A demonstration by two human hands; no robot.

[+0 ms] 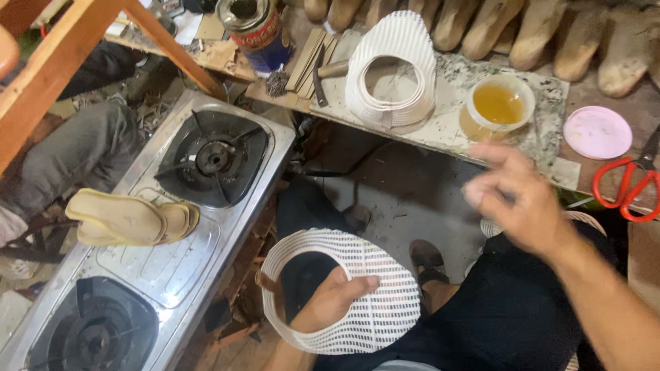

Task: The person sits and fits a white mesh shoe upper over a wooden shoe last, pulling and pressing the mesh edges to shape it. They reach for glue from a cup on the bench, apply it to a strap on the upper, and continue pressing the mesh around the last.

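Note:
My left hand [333, 300] grips a white woven mesh piece [381, 302] shaped like a curved band, resting over my lap. My right hand [519, 196] hovers blurred in the air with fingers spread, holding nothing, just below a small white bowl of amber liquid [498, 104] on the stone-topped bench [447, 130]. A stack of similar white mesh bands [392, 69] stands on that bench to the left of the bowl.
A steel two-burner gas stove [240, 199] sits at left with yellow soles [127, 218] lying on it. Red-handled scissors [629, 182], a pink lid [597, 132], a tin can [258, 31], a hammer [326, 72] and several wooden shoe lasts [536, 27] lie around the bench.

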